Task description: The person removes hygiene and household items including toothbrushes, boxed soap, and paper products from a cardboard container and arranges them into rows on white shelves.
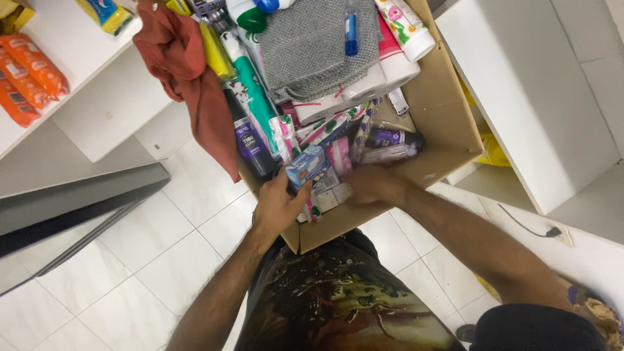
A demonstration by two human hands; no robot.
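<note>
At the centre of the frame a cardboard box [448,123] crammed with toiletries rests against the person's lap. The left hand [276,205] has its fingers clamped on a small blue packet [305,166] at the box's near edge, just left of centre. The right hand [374,185] is buried among small cartons right of that packet; whether its fingers are apart or together I cannot tell. Deeper in, a dark purple bottle [250,146], a grey knitted cloth [318,45] and a rust-red rag [192,78] hanging over the left wall. Orange packs [26,78] lie on the white shelf at upper left.
</note>
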